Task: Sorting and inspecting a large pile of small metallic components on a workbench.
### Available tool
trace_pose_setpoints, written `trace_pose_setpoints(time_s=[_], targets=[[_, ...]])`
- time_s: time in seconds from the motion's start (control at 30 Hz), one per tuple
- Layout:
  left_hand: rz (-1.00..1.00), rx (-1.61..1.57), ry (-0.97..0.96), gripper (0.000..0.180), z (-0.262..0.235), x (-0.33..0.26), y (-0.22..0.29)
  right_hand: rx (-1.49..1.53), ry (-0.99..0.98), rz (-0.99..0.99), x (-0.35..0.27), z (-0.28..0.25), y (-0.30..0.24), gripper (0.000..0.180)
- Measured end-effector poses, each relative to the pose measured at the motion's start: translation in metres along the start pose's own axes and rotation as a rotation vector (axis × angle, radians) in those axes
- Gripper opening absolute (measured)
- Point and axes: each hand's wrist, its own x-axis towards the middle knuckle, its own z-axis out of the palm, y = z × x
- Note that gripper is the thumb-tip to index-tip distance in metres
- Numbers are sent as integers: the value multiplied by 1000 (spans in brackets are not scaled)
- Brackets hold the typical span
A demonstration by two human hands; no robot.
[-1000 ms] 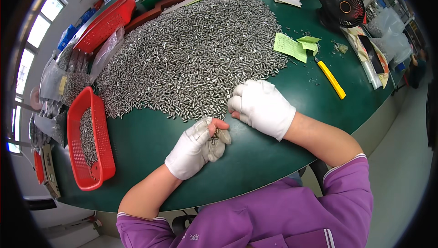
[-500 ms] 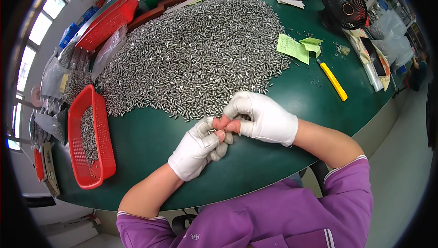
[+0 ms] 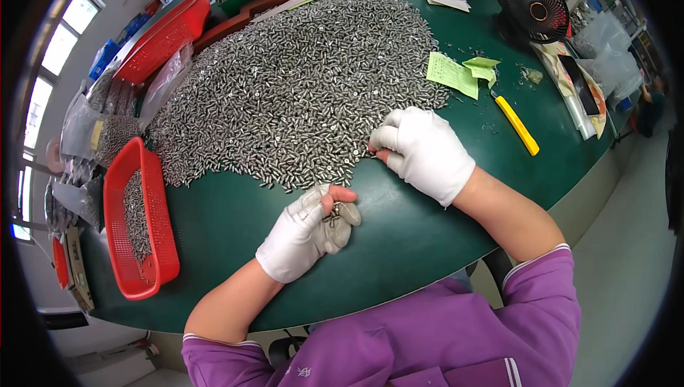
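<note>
By the metal pile (image 3: pixel 299 80), left fingers (image 3: pixel 343 194) cradle pieces (image 3: pixel 333 216); right fingers' (image 3: pixel 387 137) grip is unclear.

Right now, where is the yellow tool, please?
In the head view, the yellow tool lies right of the right hand, just below the folded green paper.

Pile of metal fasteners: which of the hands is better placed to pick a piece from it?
Probably the right hand: its fingertips are at the near edge of the pile, while the left hand holds several fasteners.
</note>
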Motion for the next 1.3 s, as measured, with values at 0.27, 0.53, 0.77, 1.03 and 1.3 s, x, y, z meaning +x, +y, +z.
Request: trace_pose_setpoints(time_s=[0.27,0.53,0.77,1.03,1.3], targets=[[-24,1,12,34,-1,0,0,-47,-121,-29,-1,0,-6,10],[18,46,88,22,9,0,-5,805,-257,51,-4,2,-27,18],[-2,72,103,17,4,1,-7,686,-117,-18,-4,5,-25,16],[-23,-17,29,22,1,0,-2,29,32,-39,-1,10,-5,18],[-22,-4,0,28,2,-1,2,218,-119,-69,-2,7,-8,13]])
